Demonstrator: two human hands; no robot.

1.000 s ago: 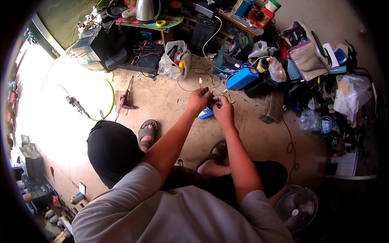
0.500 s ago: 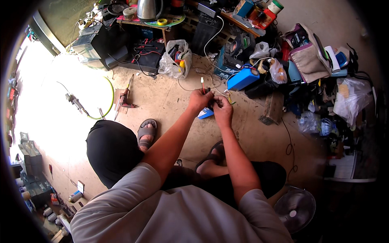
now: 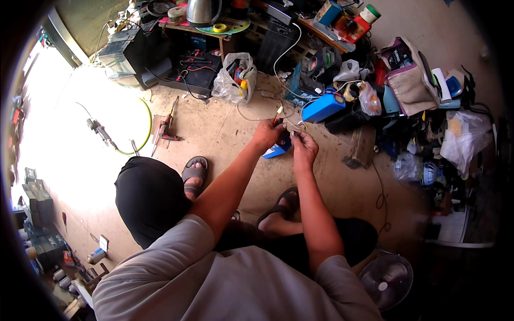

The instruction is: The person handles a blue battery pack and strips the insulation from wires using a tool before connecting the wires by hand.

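Observation:
Over the floor in front of me, my left hand [image 3: 267,135] is closed round a short red wire that ends in a pale plug connector [image 3: 279,109]. The connector pokes up beyond the thumb. Just to the right, my right hand [image 3: 304,151] has its thumb and fingers pinched together; whatever small thing is between them is too tiny to make out. Below and between the hands lies a blue-wrapped battery pack [image 3: 277,150], partly covered by the left hand. A dark part shows beside the left fingertips, its kind unclear.
A larger blue pack [image 3: 323,107] with cables lies ahead right, near a wooden block [image 3: 359,147]. Farther off are a plastic bag [image 3: 235,80] and a kettle [image 3: 200,12]. A red-handled drill-like tool [image 3: 167,130] and green hose [image 3: 145,134] lie left; a fan [image 3: 386,281] stands behind right.
My right hand has drawn away to the right, opening a gap between the hands. The pale connector has tilted rightward, and more of the blue battery pack shows.

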